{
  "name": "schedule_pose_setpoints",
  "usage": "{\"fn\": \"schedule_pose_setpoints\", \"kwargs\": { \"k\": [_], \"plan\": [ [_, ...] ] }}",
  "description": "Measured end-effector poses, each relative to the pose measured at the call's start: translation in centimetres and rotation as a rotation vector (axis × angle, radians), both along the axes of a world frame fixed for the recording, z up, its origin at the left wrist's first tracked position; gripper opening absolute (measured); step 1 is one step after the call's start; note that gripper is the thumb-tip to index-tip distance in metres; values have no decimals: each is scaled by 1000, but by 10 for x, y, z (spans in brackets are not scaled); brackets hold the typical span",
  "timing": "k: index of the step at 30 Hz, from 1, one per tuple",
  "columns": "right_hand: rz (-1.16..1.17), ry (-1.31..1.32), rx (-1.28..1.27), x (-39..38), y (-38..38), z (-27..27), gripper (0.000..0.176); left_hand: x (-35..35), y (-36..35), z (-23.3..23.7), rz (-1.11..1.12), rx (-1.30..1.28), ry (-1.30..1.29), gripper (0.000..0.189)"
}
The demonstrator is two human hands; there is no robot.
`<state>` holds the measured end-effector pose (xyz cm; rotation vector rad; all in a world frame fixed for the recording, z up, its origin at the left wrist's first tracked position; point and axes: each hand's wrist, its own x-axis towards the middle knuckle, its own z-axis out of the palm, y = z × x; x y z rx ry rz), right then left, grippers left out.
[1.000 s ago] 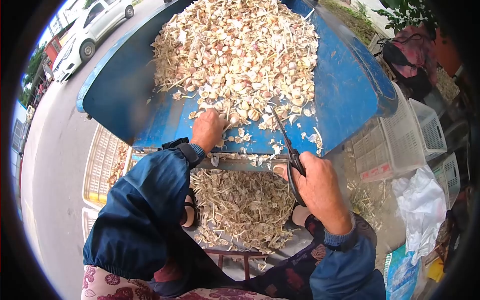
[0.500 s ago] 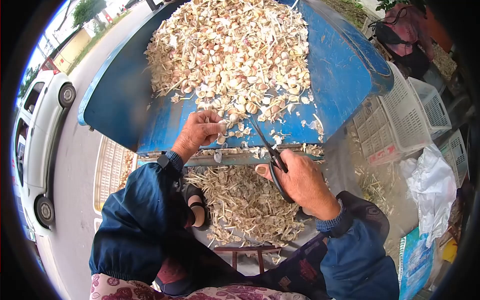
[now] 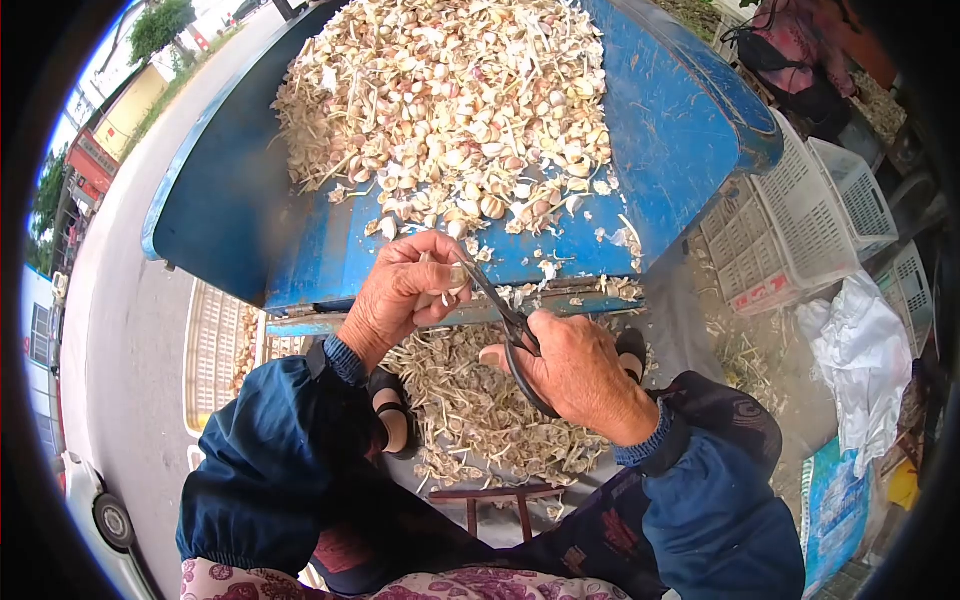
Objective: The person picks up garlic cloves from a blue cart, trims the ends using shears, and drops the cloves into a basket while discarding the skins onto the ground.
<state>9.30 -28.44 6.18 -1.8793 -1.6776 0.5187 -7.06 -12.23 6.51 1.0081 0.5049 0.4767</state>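
My left hand (image 3: 400, 295) is closed in a pinch on a garlic clove (image 3: 447, 296), mostly hidden by the fingers. Black-handled scissors (image 3: 518, 335) are gripped in my right hand (image 3: 590, 375), the fingers wrapped through the loops. Their blade tips reach right to the left fingertips, overlapping them in this view. Just beyond both hands, a large heap of garlic cloves (image 3: 450, 120) mixed with dry stalks and skins lies in a blue metal bed (image 3: 665, 130). Loose cloves are scattered at its near edge.
Below the hands, a pile of trimmed stalks and skins (image 3: 490, 400) lies on the ground between my feet. A pale plastic crate (image 3: 205, 350) with garlic stands at the left. White crates (image 3: 770, 235) and a white plastic bag (image 3: 858, 350) are at the right. A white car (image 3: 95, 510) is on the road.
My left hand has drawn back from the heap's edge with a clove. The scissors have moved left, their tips now at the left fingers. The car has moved down the view.
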Motion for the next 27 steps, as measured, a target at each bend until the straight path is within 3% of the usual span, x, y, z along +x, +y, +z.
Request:
{"fn": "schedule_pose_setpoints", "kwargs": {
  "k": [3,6,10,12,16,21,25,27],
  "plan": [
    [82,168,100,0,-4,-14,54,-1,-5,-2,23,7,76,10],
    [64,548,-238,-5,-14,-11,56,-6,-16,2,15,-99,175,10],
    [-61,1177,-432,-13,-29,-5,59,-12,-29,-4,-28,-239,189,12],
    [-159,1242,-359,-4,-23,-10,60,-12,-40,-3,-118,-277,240,12],
    [-209,1191,-241,13,-18,9,60,-5,-1,-11,85,-146,265,19],
    [-177,1131,-279,20,-19,12,61,4,83,-35,309,541,614,14],
    [-179,1078,-306,23,-19,18,63,29,105,-71,391,1253,779,10],
    [-186,1052,-315,25,-21,20,63,37,109,-84,418,1428,816,6]
  ]
}}
